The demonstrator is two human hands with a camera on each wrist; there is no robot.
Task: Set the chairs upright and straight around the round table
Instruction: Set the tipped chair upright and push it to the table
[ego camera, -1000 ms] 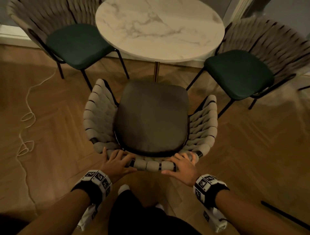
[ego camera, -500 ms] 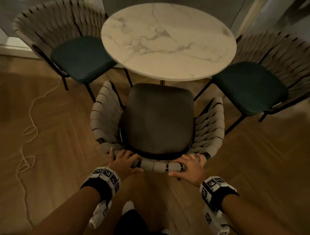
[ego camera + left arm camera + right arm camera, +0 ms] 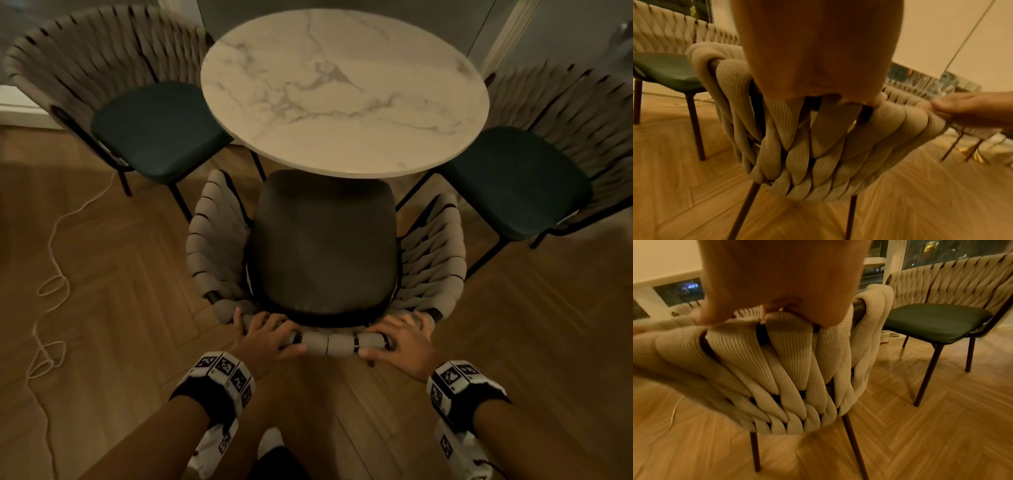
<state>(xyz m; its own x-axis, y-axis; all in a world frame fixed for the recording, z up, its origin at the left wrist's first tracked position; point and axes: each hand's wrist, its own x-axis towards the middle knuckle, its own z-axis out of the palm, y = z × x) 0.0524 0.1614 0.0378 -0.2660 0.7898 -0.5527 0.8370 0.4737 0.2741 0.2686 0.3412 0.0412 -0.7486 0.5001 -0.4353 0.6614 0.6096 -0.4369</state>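
Middle chair [image 3: 325, 246] now tucked under round table [image 3: 342, 89] | left hand [image 3: 265, 337], right hand [image 3: 399, 342] grasp backrest rim, lower centre.

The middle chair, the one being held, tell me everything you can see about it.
The middle chair stands upright on thin dark metal legs on the wood floor. Its curved back and sides are thick beige woven knit straps wrapped over a dark frame, around a dark padded seat. It faces the round table, with the seat's front edge tucked just under the marble-look top. The left hand and right hand grip the back's top rail, one on each side of its middle.
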